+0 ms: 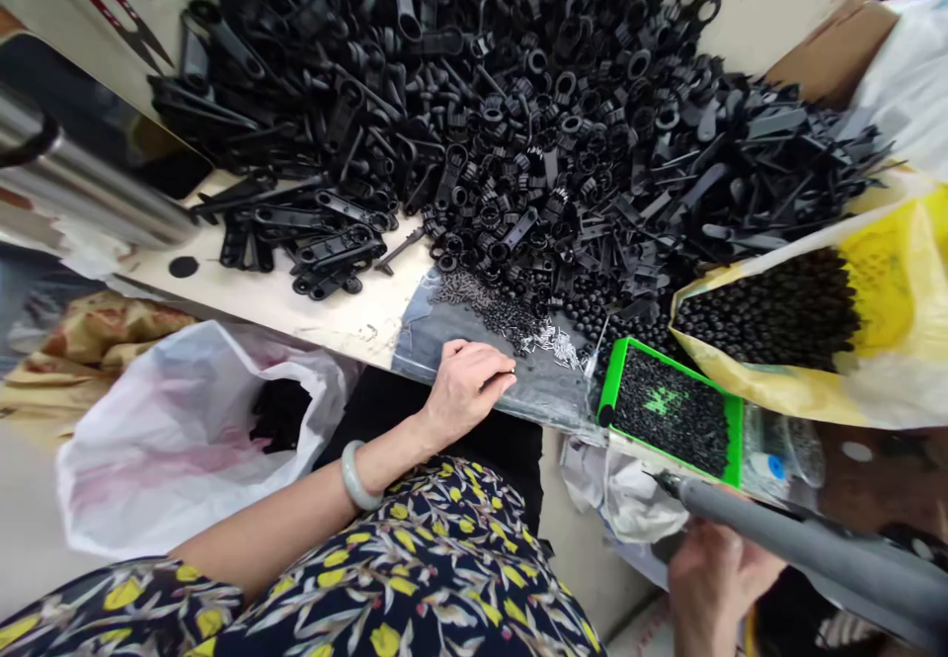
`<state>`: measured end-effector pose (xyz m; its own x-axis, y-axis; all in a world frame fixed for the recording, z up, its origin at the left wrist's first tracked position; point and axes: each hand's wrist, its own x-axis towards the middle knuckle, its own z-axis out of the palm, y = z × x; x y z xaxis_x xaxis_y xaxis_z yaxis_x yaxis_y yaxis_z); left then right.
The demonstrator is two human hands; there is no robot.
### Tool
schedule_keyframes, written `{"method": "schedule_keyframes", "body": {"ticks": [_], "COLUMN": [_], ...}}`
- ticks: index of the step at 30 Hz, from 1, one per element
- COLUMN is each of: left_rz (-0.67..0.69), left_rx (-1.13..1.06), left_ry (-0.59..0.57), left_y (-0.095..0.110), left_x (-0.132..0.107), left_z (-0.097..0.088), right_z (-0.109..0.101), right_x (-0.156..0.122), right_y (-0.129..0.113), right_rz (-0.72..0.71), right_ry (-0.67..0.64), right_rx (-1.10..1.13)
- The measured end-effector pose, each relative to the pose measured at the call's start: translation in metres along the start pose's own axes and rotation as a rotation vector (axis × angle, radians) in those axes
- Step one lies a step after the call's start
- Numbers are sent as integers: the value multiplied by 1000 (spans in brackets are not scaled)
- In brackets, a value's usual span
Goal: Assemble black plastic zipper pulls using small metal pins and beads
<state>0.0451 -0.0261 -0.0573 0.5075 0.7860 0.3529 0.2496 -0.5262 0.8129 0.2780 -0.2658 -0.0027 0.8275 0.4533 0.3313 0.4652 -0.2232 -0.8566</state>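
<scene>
In the head view, taking the green tray (613, 380) as landmark, the left hand (472, 385) is to its left, at the table's front edge (511, 410). Thumb and forefinger are nearly together in a narrow pinch on a tiny piece (513, 370), too small to make out. The right hand (715, 573) is nearer the body than the tray, fingers wrapped around a grey tool (777, 529) whose thin tip points left, just off the tray's near edge. Left of the tray, a strip of dark sheet (548, 385) leaves the left hand a little room before the silver pins (557, 344). Beyond the tray, a heap of black parts (518, 143) crowds the table; a yellow bag (893, 287) hems in its right side.
</scene>
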Motion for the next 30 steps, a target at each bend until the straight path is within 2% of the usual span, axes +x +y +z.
{"method": "schedule_keyframes", "body": {"ticks": [1,3,6,8,14,17,19,23,30], "left_rz": [6,24,44,51,20,5,7,1,10], "left_rx": [2,-3,-16,-18,-17,-21,-25,-23,-15], "left_ry": [4,7,-2,-3,-16,-28,-30,-38,-35], "left_y": [0,-1,-2,-2,-1,0,1,4,6], "left_x": [0,-1,-1,-1,0,1,2,2,3], "left_z": [0,0,-1,-1,0,-1,-2,-3,-3], "right_z": [7,27,57,79,164,194,204,210,218], "right_x": [15,42,65,64,34,24,21,17,18], "right_y": [-4,-17,-42,-59,-95,-101,-101,-99,-94], "right_rz": [-38,-88,-99,-100,-196,-184,-164,-167,-199], "right_ry": [65,50,-176,-291,-313,-366,-408,-442,-477], "right_rx": [70,198,330,414,716,763,734,687,806]}}
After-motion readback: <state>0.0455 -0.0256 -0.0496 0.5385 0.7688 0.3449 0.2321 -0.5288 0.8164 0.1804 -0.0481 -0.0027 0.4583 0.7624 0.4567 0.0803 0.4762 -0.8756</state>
